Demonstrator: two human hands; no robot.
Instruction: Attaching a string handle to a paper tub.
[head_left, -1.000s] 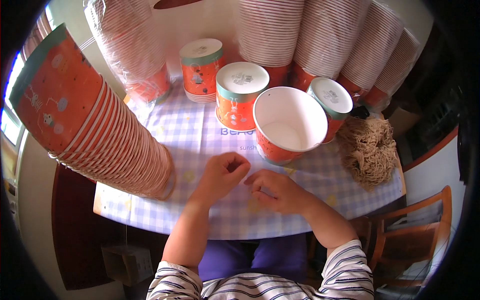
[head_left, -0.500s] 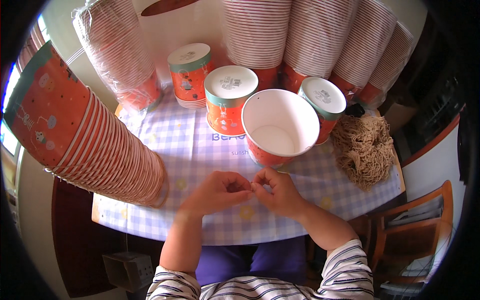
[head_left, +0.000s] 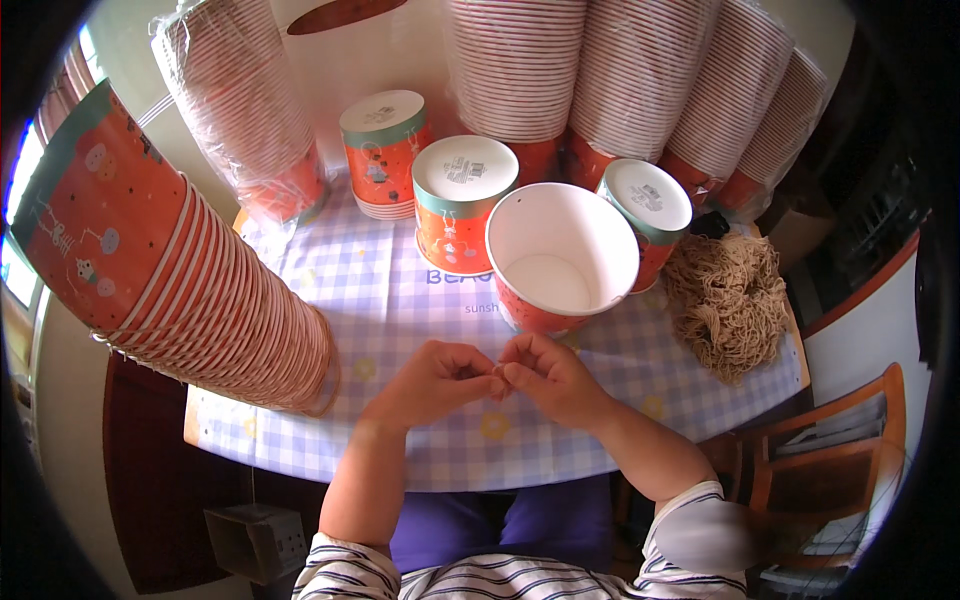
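Note:
Fingertip to fingertip, my left hand point(head_left: 440, 383) and my right hand point(head_left: 558, 382) meet over the near part of the table. Both are closed in a pinch. Whatever they grip between the fingertips is too small to make out. Just beyond them stands an open paper bucket point(head_left: 563, 255), white inside and orange outside, its mouth tilted toward me. Upside-down orange and green paper buckets stand around it: one on its left point(head_left: 465, 205), one on its right point(head_left: 650, 215). A tangled heap of tan string point(head_left: 728, 305) lies at the table's right side.
A long leaning stack of nested buckets point(head_left: 230, 300), wound with string, rises at the left. Plastic-wrapped stacks point(head_left: 515, 70) line the back; another wrapped stack point(head_left: 235, 100) stands back left. The checked tablecloth point(head_left: 300, 440) covers the table. A wooden chair point(head_left: 830, 460) stands at right.
My pinched hands have drawn slightly closer together, the right one shifting a little left. A blurred grey oval now shows over my right sleeve. The buckets and string stay in place.

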